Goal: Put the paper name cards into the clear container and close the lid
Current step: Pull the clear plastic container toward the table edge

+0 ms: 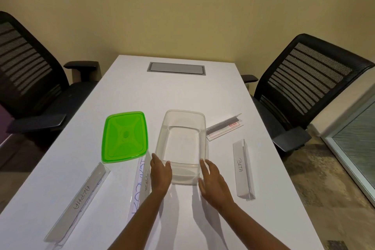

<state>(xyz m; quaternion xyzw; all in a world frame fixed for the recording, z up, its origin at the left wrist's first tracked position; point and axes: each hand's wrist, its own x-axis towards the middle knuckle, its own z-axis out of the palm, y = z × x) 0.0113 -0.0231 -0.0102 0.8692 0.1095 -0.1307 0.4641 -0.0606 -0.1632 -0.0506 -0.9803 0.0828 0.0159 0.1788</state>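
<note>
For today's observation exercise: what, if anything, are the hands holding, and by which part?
Both hands, left hand and right hand, flank the near end of the clear container, apparently touching its side walls; a firm grip cannot be told.

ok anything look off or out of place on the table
Nothing is spilled or broken. One card holder right of the container lies flat and open, while the others stand folded. The green lid overlaps the end of another holder.
</note>
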